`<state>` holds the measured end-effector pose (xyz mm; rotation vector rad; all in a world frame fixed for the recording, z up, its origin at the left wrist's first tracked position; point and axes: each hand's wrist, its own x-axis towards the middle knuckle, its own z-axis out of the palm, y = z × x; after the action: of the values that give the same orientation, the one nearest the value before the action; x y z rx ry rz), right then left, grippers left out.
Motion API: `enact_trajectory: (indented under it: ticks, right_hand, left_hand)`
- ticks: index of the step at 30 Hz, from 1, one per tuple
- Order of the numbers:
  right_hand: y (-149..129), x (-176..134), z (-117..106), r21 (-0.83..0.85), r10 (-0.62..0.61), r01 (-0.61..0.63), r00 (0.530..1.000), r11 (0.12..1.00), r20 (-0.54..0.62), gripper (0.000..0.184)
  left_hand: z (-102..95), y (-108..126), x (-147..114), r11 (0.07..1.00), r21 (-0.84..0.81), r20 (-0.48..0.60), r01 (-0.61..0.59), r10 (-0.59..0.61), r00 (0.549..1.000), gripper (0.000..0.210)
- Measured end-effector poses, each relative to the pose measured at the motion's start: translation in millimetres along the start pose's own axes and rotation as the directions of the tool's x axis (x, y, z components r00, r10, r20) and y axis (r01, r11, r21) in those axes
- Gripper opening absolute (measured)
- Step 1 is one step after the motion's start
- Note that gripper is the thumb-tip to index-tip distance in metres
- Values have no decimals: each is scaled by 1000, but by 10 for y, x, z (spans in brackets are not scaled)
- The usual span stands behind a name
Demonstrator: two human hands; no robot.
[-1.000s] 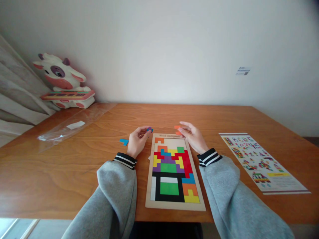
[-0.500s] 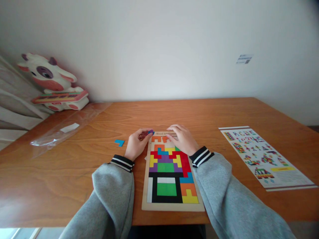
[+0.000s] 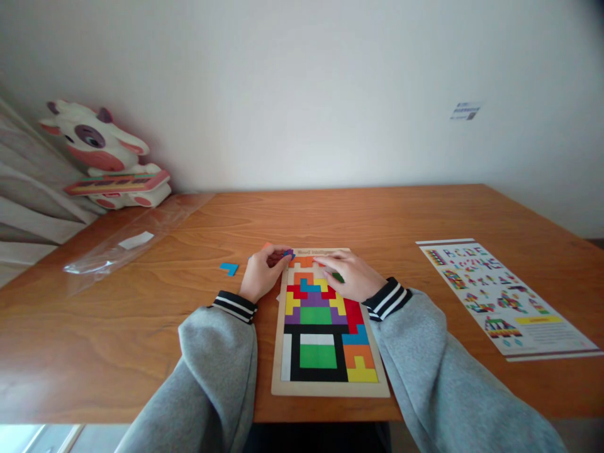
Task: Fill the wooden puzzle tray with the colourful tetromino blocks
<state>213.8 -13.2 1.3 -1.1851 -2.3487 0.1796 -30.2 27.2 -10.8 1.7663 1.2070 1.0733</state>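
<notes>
A wooden puzzle board (image 3: 278, 358) lies flat in front of me, filled in large part with coloured block pieces. My left hand (image 3: 260, 273) is at the board's upper left corner, its fingers closed on small blue and purple puzzle pieces (image 3: 288, 253). Over the upper right of the board, my right hand (image 3: 355, 275) has its fingers stretched out and thumb apart, with the fingertips at an orange piece (image 3: 306, 261) in the top row. Its palm hides part of the pieces below. A loose blue piece (image 3: 229, 269) lies on the table left of my left hand.
A printed pattern sheet (image 3: 507, 299) lies on the wooden table (image 3: 377, 217) to the right. At the back left stands a cow-shaped toy keyboard (image 3: 113, 157), with a clear plastic bag (image 3: 104, 255) in front of it. Some orange (image 3: 267, 245) shows behind my left hand.
My right hand has moved down a little, its fingertips now lower over the top row. My left hand stays by the corner with its pieces. The whole view has shifted slightly.
</notes>
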Motion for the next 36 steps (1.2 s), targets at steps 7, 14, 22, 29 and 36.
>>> enact_trajectory:
  ticks: [7,14,22,29,36]
  right_hand:
    - [-16,-8,17,-30,1,-1,1000,1000,11,37]
    - [67,-7,-21,15,105,-103,981,995,-164,30]
    - [361,-67,-18,118,308,-285,864,951,-399,24]
    - [507,-112,2,176,391,-349,809,920,-439,24]
    - [451,-104,-12,198,342,-284,853,938,-395,20]
  left_hand:
    - [17,19,-3,1000,-27,-12,14,-14,1000,29]
    - [-90,37,85,834,-551,-295,36,-235,926,34]
    - [-386,36,96,867,-447,-175,220,-327,929,28]
    - [-513,159,-119,971,188,254,-148,97,962,22]
    - [-481,118,-113,834,393,386,-387,232,893,21]
